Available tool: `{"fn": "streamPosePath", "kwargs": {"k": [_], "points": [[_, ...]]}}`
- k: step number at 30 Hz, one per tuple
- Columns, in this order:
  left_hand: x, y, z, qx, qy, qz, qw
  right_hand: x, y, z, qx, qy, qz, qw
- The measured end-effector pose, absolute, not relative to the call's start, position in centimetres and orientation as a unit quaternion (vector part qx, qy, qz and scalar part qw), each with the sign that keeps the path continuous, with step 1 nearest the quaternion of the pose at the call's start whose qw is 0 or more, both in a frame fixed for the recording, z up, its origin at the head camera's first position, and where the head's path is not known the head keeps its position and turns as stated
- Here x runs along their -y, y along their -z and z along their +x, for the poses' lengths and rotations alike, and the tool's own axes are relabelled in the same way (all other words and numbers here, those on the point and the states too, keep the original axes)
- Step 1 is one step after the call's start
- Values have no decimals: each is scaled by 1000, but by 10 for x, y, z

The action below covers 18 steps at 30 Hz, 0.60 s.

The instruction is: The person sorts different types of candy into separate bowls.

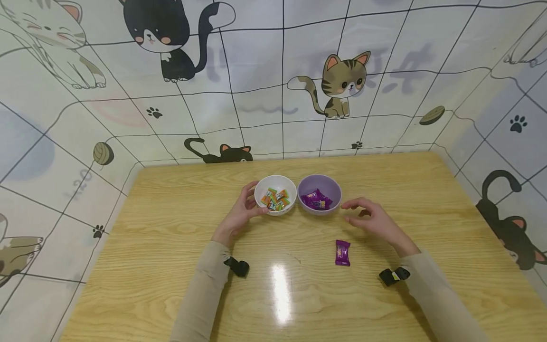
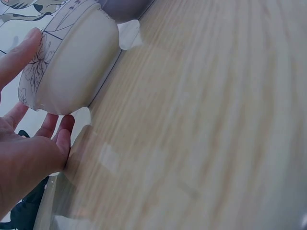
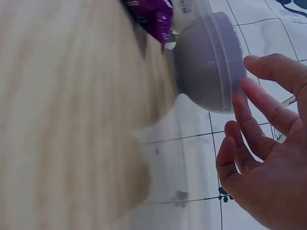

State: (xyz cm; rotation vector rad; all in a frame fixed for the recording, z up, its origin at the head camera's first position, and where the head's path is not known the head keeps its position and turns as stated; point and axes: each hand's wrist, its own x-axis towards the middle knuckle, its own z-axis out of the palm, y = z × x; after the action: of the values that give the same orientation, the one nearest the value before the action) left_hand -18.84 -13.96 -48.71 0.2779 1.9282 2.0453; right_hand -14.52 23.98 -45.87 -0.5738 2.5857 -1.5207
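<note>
My left hand [image 1: 239, 213] holds the left side of a white bowl [image 1: 276, 180], thumb at the front and fingers round the far side. Small orange-and-green wrapped candies [image 1: 275, 200] lie in it. In the left wrist view, line drawings mark the side of the white bowl [image 2: 72, 62]. Right beside it stands a purple bowl [image 1: 319, 179] with several purple wrapped candies [image 1: 316, 200] inside. My right hand [image 1: 376, 222] is at the right side of the purple bowl, fingers loosely bent and holding nothing. A single purple candy [image 1: 342, 252] lies on the table in front of that bowl.
The wooden table [image 1: 171, 266] meets a tiled-pattern wall [image 1: 256, 109] printed with cartoon cats, at the back and both sides. Both bowls stand near the table's back edge. A black wrist camera [image 1: 237, 267] sits on the left wrist, another wrist camera [image 1: 394, 276] on the right.
</note>
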Motion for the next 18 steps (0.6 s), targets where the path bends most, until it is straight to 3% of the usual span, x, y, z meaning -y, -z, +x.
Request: {"fn": "streamPosePath", "kwargs": {"k": [18], "points": [[141,489,-189,-677,-713,92,159,-253,474,-127,-803,495,-258,209]]}}
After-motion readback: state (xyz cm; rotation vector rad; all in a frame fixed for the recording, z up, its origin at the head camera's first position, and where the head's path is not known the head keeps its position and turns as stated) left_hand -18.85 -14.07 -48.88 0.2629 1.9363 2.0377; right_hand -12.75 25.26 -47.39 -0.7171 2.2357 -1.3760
